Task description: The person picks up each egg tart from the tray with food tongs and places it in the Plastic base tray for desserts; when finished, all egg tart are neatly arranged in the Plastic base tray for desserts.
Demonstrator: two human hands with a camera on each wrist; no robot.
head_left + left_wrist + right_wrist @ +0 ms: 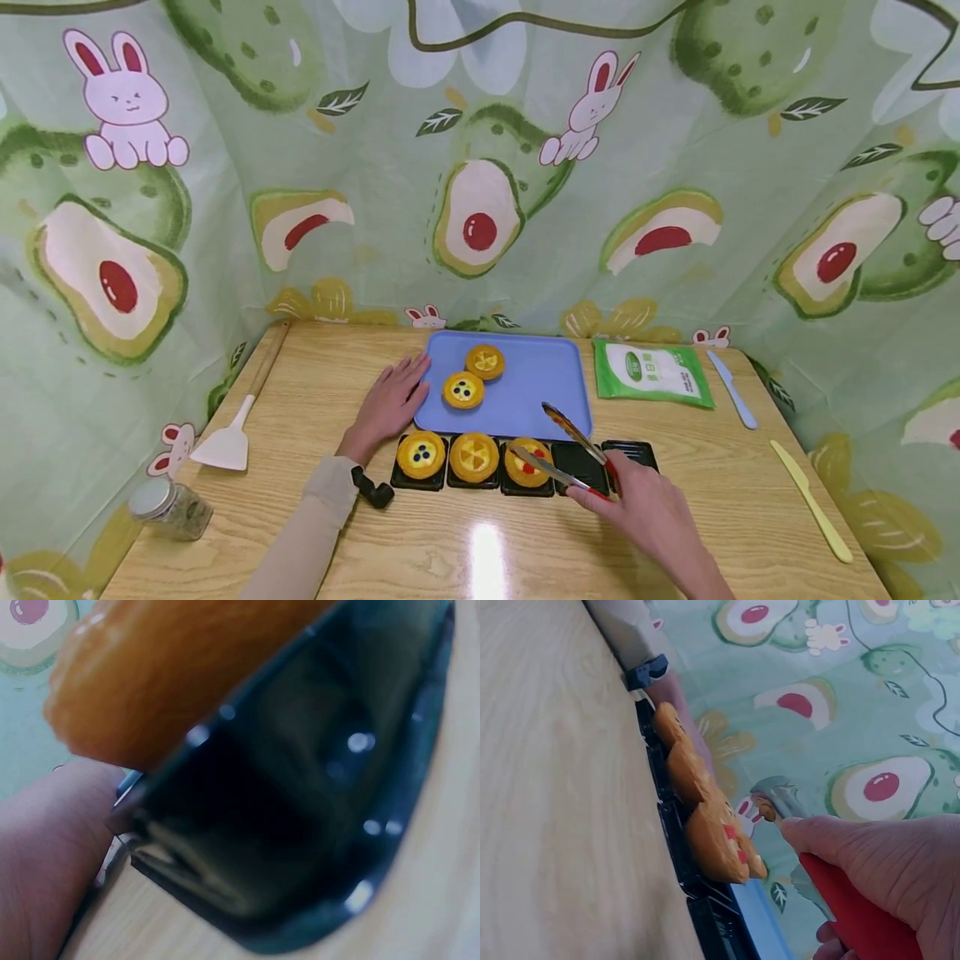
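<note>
My right hand [647,498] grips metal tongs [553,473] by their red handles [859,911]. The tong arms are spread: one tip is over a tart with red topping [529,463], the other above the blue tray's front edge. That tart sits in a black holder. To its left, in holders of their own, are a tart with yellow wedges [474,458] and a tart with dark blue dots [420,455]. My left hand [388,402] lies with fingers extended against the left edge of the blue tray [536,367]. Two more tarts [484,362] lie on that tray.
Right of the tarts are more black holders [581,468]. A green-and-white packet [652,373], a blue knife [731,388] and a yellow knife [810,500] lie on the right. On the left are a spatula [225,446] and a lidded glass jar [172,510]. Patterned cloth [390,233] hangs behind.
</note>
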